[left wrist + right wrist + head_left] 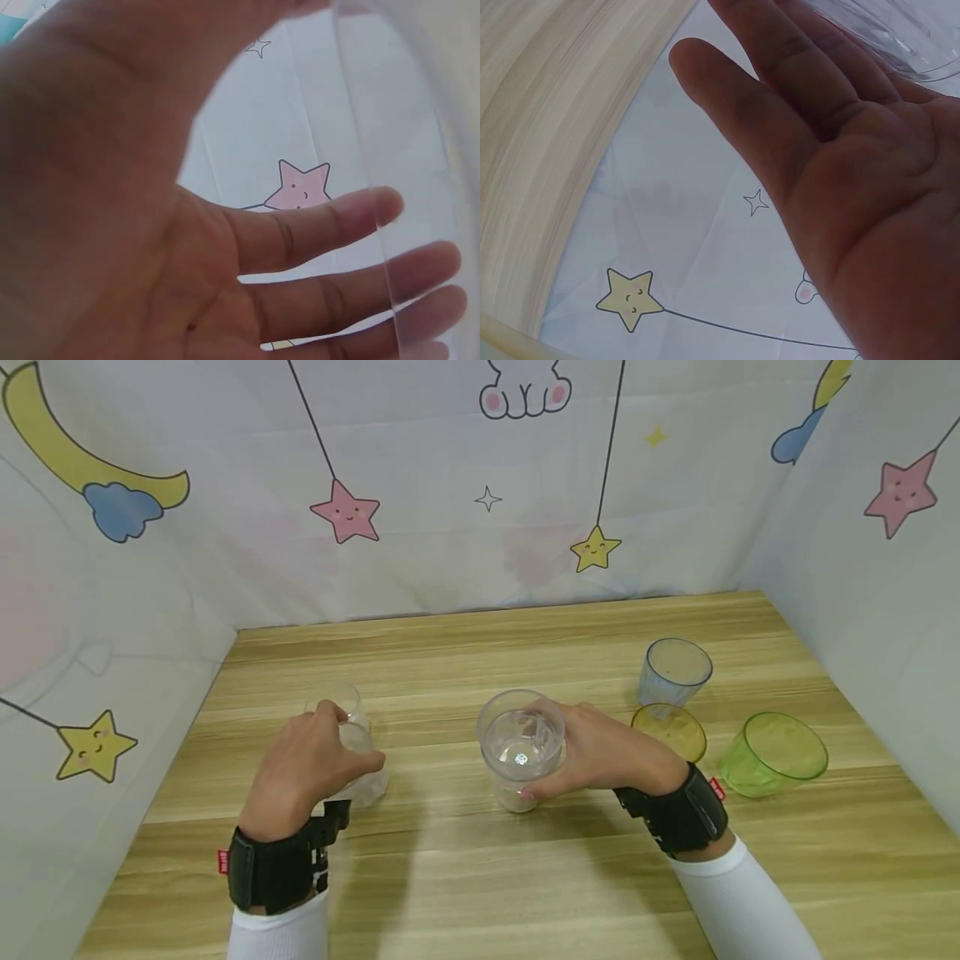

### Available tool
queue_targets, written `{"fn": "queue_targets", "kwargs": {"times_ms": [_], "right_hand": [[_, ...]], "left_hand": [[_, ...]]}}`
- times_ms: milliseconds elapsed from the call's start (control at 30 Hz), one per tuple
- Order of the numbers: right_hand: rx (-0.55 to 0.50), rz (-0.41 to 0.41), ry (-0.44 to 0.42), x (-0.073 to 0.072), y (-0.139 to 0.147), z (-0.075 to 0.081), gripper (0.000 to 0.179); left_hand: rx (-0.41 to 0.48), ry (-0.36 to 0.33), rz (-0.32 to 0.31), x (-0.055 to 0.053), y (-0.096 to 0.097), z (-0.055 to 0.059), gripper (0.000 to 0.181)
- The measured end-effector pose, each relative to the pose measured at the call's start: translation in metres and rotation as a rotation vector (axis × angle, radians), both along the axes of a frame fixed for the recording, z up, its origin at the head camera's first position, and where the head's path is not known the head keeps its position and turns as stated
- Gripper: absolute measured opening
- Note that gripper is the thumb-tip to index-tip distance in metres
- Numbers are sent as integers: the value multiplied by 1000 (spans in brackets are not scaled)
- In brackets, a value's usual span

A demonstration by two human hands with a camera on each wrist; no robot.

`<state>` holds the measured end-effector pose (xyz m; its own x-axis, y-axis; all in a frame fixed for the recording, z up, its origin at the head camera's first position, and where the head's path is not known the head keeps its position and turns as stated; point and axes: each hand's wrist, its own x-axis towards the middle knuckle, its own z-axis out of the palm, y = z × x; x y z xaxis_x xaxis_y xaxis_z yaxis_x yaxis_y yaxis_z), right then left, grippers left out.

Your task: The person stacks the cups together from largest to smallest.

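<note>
A clear cup [521, 752] is upright near the middle of the tabletop [480, 893], with the right hand [600, 747] reaching to it from its right side; whether its base touches the wood cannot be told. The right grip is grasping that cup, thumb low on its near side and fingers round the far side, partly seen through the transparent wall. To the left, the left hand [307, 760] curves about a second clear cup [363, 789], its thumb pointing right across the near side and its other fingers bent round beyond. The left grip encloses this cup, though how firmly cannot be told; in the left wrist view, the fingertips show through the cup's wall. Both forearms come in from the near edge, each with a black wrist strap [682, 814] and a white sleeve [750, 902]. On the right stand a blue cup [675, 672], farthest away, an amber cup [670, 732] just nearer, partly hidden by the right wrist, and a green cup [776, 756] farther right. A star-printed fabric backdrop [420, 452] hangs along the far edge and both sides.
</note>
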<state>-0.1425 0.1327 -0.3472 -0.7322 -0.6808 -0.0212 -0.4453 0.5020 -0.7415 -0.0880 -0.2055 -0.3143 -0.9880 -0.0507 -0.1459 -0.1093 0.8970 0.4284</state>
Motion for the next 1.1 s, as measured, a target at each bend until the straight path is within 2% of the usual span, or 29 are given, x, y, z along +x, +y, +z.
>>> {"fn": "queue_targets", "kwargs": {"times_ms": [500, 733, 1100], "right_hand": [[-11, 9, -7, 0, 1, -1, 85], [-11, 13, -11, 0, 0, -1, 85], [-14, 14, -8, -1, 0, -1, 88]], "left_hand": [[3, 122, -87, -1, 7, 2, 61], [-6, 177, -126, 2, 10, 2, 61], [21, 191, -111, 3, 18, 5, 58]]}}
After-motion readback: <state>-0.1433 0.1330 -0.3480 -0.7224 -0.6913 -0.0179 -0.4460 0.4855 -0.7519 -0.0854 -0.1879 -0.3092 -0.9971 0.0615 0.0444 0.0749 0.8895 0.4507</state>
